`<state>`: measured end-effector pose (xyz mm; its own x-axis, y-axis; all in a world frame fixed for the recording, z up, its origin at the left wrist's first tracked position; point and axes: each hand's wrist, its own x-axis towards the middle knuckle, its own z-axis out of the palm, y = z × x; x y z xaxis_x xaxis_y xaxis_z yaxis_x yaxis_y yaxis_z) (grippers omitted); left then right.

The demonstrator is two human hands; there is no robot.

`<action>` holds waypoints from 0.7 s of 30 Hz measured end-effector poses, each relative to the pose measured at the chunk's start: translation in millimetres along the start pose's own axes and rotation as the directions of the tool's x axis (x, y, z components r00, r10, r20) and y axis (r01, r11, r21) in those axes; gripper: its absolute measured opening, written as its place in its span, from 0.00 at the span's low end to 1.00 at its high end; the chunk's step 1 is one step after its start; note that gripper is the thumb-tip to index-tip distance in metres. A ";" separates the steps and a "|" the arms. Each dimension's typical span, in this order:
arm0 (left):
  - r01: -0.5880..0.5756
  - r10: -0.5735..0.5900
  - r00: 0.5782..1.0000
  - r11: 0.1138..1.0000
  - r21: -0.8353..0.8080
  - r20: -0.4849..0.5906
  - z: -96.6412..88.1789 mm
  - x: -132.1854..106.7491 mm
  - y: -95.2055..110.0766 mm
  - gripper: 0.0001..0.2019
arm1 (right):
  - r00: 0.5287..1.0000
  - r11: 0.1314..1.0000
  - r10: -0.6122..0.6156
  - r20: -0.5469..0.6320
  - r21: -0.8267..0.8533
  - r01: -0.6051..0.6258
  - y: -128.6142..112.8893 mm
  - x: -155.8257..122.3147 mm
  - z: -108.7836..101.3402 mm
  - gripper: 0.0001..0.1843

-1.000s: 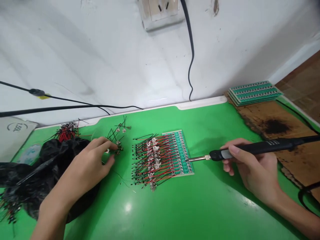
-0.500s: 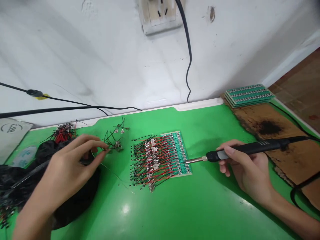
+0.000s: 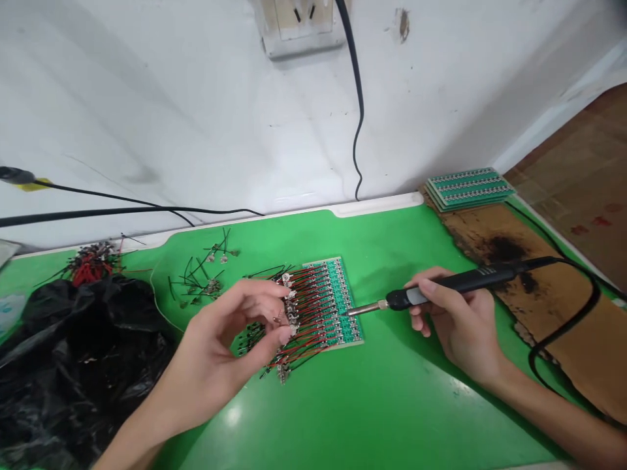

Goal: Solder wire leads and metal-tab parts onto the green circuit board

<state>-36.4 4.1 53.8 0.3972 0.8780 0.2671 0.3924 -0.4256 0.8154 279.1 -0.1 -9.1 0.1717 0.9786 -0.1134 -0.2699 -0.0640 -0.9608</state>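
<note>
My right hand [image 3: 453, 320] grips a soldering iron [image 3: 441, 290] by its black handle. Its metal tip points left and meets, or hovers just over, the lower middle of a green circuit board [image 3: 345, 294]. Red and black wires [image 3: 313, 307] run leftward from the board, with small silvery parts [image 3: 283, 372] among them. Over the left ends of these wires, my left hand [image 3: 240, 339] is curled, thumb and fingers closing around something small. What it pinches blends with the parts behind and cannot be made out.
Loose black-wired parts [image 3: 200, 281] lie behind my left hand. A black plastic bag [image 3: 88, 372] and a red-black wire bundle [image 3: 93, 261] are at left. Stacked green boards [image 3: 470, 188] rest on scorched cardboard [image 3: 563, 313] at right, where the iron's cable [image 3: 592, 294] loops.
My left hand has moved right, from the loose black-wired parts to the wire ends beside the board. The iron remains at the board. The whole view has shifted slightly.
</note>
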 end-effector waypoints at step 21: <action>-0.201 0.097 0.972 0.816 0.541 0.215 -36.5 -27.3 -18.2 0.12 | 1.000 0.999 0.027 0.004 -0.022 -0.027 -9.1 -2.5 -2.6 0.20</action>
<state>-84.7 -4.2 50.3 0.6025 0.7647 0.2286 0.6893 -0.6429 0.3340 283.5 -2.4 -0.7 0.1602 0.9773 -0.1384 -0.2535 -0.0948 -0.9627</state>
